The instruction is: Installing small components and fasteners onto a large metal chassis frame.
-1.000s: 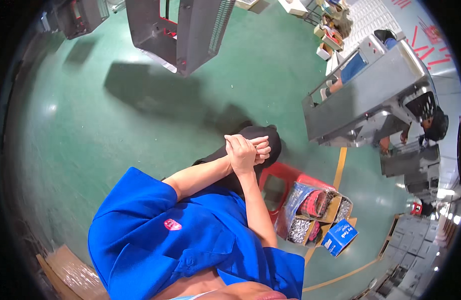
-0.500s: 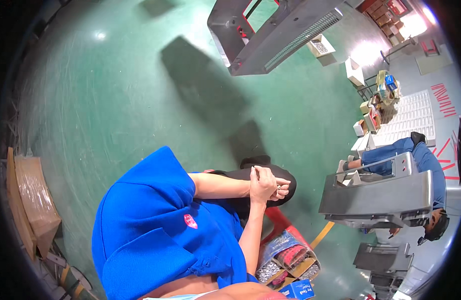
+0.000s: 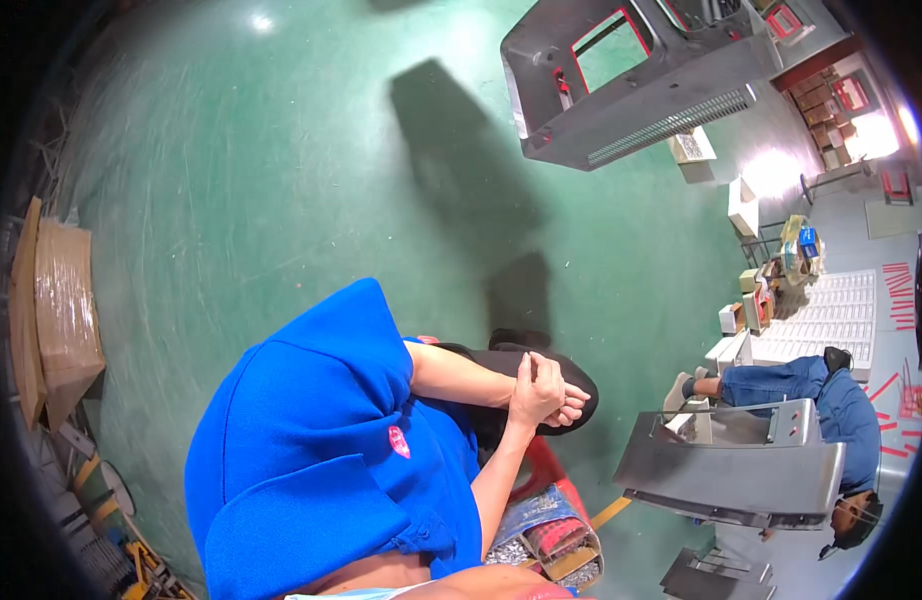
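Observation:
Both of my hands are clasped together over my knee, which is in black trousers (image 3: 571, 375). My right hand (image 3: 534, 385) lies on top, with its forearm coming up from below. My left hand (image 3: 569, 407) is wrapped in it, only its fingers showing, and its forearm crosses from my blue shirt (image 3: 321, 440). Neither hand holds anything.
A red stool or crate (image 3: 543, 468) and a box of small metal parts (image 3: 561, 545) sit just below my hands. Grey metal housings stand at the top (image 3: 631, 100) and right (image 3: 731, 465). A seated person (image 3: 831, 395) works at the right. Wrapped cardboard (image 3: 66, 300) lies at the left on the green floor.
The view has swung round, so the housings and the seated person have shifted in the picture. My hands have stayed clasped on my knee.

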`<state>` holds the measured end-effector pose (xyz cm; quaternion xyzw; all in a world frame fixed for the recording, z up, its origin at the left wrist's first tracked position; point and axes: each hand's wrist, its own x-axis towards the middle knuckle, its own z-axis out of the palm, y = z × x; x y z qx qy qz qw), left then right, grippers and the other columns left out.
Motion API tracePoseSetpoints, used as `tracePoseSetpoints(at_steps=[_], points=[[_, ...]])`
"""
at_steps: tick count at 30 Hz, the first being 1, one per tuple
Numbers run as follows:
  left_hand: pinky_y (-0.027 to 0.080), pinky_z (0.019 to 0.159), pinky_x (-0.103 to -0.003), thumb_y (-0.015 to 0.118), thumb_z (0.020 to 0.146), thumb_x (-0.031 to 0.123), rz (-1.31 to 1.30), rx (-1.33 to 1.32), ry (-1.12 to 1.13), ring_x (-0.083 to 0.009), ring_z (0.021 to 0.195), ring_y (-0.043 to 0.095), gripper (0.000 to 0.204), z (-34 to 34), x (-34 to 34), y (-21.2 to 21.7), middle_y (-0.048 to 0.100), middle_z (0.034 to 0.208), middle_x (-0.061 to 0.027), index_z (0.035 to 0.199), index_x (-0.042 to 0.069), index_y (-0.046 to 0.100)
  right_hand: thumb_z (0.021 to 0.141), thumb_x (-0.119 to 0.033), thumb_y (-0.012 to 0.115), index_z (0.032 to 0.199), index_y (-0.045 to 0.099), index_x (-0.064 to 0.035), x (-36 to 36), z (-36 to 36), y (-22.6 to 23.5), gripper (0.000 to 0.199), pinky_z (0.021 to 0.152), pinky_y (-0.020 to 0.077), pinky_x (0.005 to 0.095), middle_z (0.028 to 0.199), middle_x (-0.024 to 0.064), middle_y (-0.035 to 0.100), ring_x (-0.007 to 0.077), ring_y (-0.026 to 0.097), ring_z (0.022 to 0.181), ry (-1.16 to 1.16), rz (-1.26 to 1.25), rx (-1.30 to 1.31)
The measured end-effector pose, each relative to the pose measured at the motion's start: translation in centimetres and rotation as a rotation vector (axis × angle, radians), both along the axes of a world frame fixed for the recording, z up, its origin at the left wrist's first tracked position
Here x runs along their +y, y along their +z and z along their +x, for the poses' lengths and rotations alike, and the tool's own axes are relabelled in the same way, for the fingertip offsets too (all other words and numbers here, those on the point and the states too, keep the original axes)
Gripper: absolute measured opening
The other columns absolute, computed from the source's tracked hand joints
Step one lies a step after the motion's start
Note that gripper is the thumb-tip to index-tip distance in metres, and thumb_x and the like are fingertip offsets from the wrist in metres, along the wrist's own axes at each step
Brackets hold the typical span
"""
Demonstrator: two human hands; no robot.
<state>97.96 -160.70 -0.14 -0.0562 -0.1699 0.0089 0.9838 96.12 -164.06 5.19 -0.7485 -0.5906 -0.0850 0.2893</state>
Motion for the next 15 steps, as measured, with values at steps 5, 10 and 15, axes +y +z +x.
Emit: tracePoseSetpoints(at_steps=[5, 10, 15], points=[[0.027, 0.048, -0.024, 0.035, 0.098, 0.035, 0.007, 0.005, 0.021, -0.0107, 0.056, 0.03, 0.039, -0.2, 0.3, 0.5, 0.03, 0.062, 0.0023, 0.067, 0.012, 0.031, 0.072, -0.007, 0.064, 0.084, 0.064, -0.008, 0.5, 0.5, -0.8, 0.012, 0.066, 0.0489, 0.0352, 0.078, 0.0064, 0.061, 0.0248, 0.061, 0.072, 0.043, -0.038, 0.004], [0.027, 0.047, -0.023, 0.035, 0.098, 0.036, 0.007, 0.01, 0.031, -0.0108, 0.055, 0.03, 0.039, -0.5, 0.3, 0.6, 0.031, 0.062, 0.0022, 0.068, 0.012, 0.032, 0.075, -0.01, 0.066, 0.081, 0.064, -0.0046, 0.5, -0.3, 1.2, 0.009, 0.068, 0.0477, 0.0365, 0.081, 0.0087, 0.064, 0.0265, 0.062, 0.074, 0.093, -0.056, 0.102], [0.027, 0.047, -0.023, 0.036, 0.098, 0.036, 0.003, 0.017, 0.039, -0.0109, 0.055, 0.031, 0.039, -0.6, -0.2, 0.8, 0.031, 0.061, 0.002, 0.068, 0.011, 0.033, 0.075, -0.008, 0.066, 0.082, 0.064, -0.0037, 0.5, -1.3, 2.8, 0.009, 0.067, 0.0485, 0.0353, 0.079, 0.0097, 0.064, 0.0265, 0.062, 0.073, 0.108, 0.009, 0.15]])
